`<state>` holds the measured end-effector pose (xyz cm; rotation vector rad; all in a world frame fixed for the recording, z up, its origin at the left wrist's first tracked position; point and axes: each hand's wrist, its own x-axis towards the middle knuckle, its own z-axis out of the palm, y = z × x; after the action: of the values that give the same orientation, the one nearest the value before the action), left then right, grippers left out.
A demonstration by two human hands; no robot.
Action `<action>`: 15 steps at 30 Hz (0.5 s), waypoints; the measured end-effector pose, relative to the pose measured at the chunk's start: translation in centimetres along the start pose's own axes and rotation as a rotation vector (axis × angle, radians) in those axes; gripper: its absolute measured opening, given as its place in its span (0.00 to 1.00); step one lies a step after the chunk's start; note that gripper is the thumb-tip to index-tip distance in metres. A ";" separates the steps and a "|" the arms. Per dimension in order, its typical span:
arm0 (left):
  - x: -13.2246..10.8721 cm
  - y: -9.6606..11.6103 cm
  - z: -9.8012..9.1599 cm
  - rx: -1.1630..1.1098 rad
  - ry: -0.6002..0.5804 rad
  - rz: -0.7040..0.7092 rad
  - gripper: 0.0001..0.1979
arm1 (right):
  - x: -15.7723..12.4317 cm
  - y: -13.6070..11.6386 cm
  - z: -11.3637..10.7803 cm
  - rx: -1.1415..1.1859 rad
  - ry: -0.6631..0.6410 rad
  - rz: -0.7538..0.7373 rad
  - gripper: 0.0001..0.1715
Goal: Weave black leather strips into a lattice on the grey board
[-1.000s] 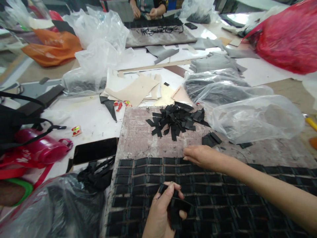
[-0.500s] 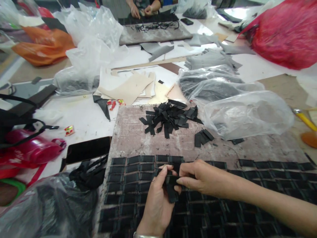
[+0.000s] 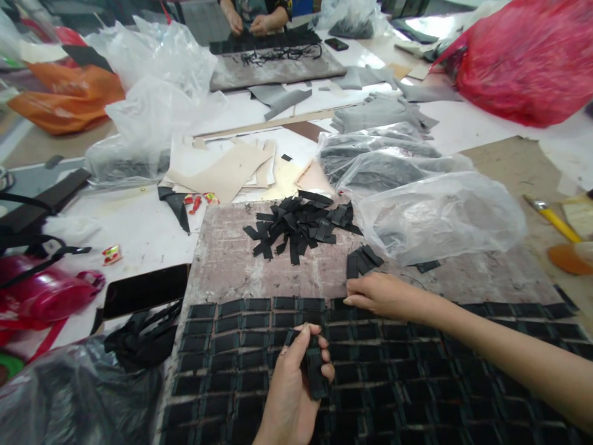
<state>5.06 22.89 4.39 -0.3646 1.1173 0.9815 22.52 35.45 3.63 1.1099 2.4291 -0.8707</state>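
My left hand [image 3: 296,383] is closed around a few short black fabric strips [image 3: 315,369], the front one hanging down across the palm. My right hand [image 3: 377,295] reaches in from the right, thumb and forefinger pinched at the end of a black strip [image 3: 338,303] in the top row. Rows of flat black strips [image 3: 257,339] cover the near part of the brown, dusty board [image 3: 241,259]. Beyond them lies a loose heap of black strips [image 3: 301,225]. A smaller cluster of strips [image 3: 364,261] sits just above my right hand.
Clear plastic bags [image 3: 440,216] lie at the board's back right edge. A black phone [image 3: 146,289] and a pink bottle [image 3: 41,281] are on the left. A yellow-handled brush [image 3: 556,222] lies right. Across the table, another person's hands [image 3: 250,25] work over a second board.
My right hand has moved away from my left hand, rightward and up to the top row. My left hand stays closed on its strips. The view has shifted slightly.
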 end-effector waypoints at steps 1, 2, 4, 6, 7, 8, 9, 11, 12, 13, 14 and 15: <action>0.0 -0.1 0.1 0.002 0.008 0.003 0.05 | 0.2 0.0 0.0 -0.011 -0.005 -0.006 0.13; 0.0 -0.1 0.2 0.004 0.013 0.005 0.05 | 0.3 0.0 -0.1 -0.022 -0.008 -0.014 0.14; 0.0 -0.2 0.5 0.013 0.017 0.012 0.05 | 0.6 -0.1 -0.1 -0.054 -0.007 -0.021 0.15; -0.1 -0.4 0.8 0.028 0.023 0.013 0.05 | 0.9 -0.2 0.0 -0.090 -0.004 -0.018 0.16; -0.2 -0.5 0.9 0.036 0.025 0.013 0.05 | 0.9 -0.2 0.0 -0.107 -0.002 -0.011 0.17; -0.2 -0.6 1.0 0.043 0.025 0.014 0.05 | 0.9 -0.3 0.0 -0.126 0.002 -0.001 0.18; -0.3 -0.7 1.2 0.048 0.018 0.016 0.05 | 0.8 -0.3 0.0 -0.145 0.007 0.012 0.18; -0.4 -1.0 1.4 0.055 0.001 0.019 0.04 | 0.4 -0.4 -0.1 -0.177 0.025 0.041 0.20; -0.4 -1.1 1.6 0.060 -0.006 0.022 0.05 | 0.0 -0.5 -0.2 -0.179 0.042 0.052 0.20; -0.3 -1.3 1.8 0.065 -0.013 0.025 0.05 | -0.4 -0.6 -0.2 -0.160 0.068 0.059 0.19; -0.3 -1.4 2.0 0.071 -0.019 0.028 0.06 | -1.0 -0.7 -0.2 -0.108 0.094 0.056 0.18; -0.2 -1.6 2.2 0.074 -0.029 0.033 0.07 | -1.5 -0.9 -0.1 -0.018 0.118 0.044 0.17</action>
<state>7.61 23.40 5.17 -0.2718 1.1330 0.9686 22.83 34.20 4.84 1.2354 2.4911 -0.7892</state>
